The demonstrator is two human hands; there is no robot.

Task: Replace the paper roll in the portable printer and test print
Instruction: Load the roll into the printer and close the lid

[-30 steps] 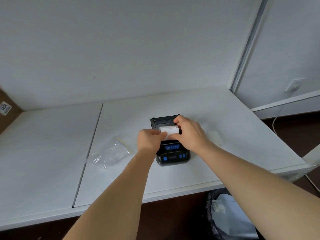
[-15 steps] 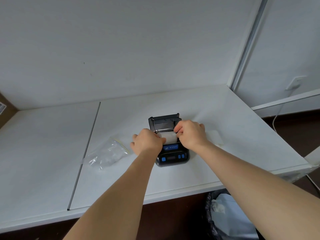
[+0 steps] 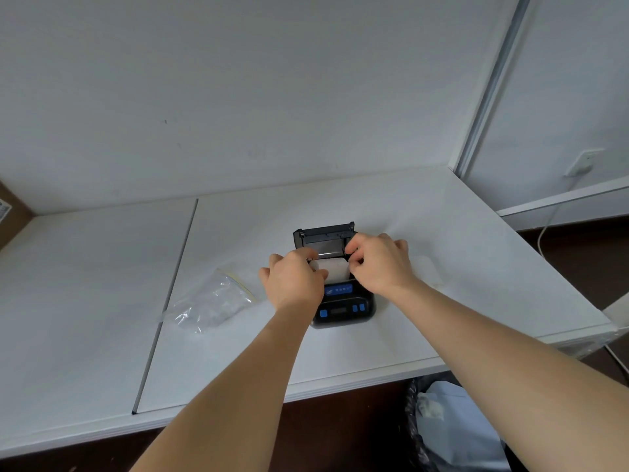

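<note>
A small black portable printer (image 3: 343,310) with blue buttons sits on the white table (image 3: 442,318), its lid (image 3: 325,237) tilted up at the back. A white paper roll (image 3: 334,269) lies in the open compartment. My left hand (image 3: 292,281) grips the roll's left end, and my right hand (image 3: 377,260) pinches its right end. Both hands hide the sides of the compartment.
A crumpled clear plastic bag (image 3: 211,306) lies left of the printer. A faint white sheet (image 3: 427,269) rests to the right. A seam (image 3: 166,301) splits the tabletop. Below the front edge stands a bin with a black liner (image 3: 442,430). A brown box (image 3: 10,219) is far left.
The roll went from above the printer down into the compartment. The lid now shows fully behind it. My hands have shifted slightly apart to the roll's ends.
</note>
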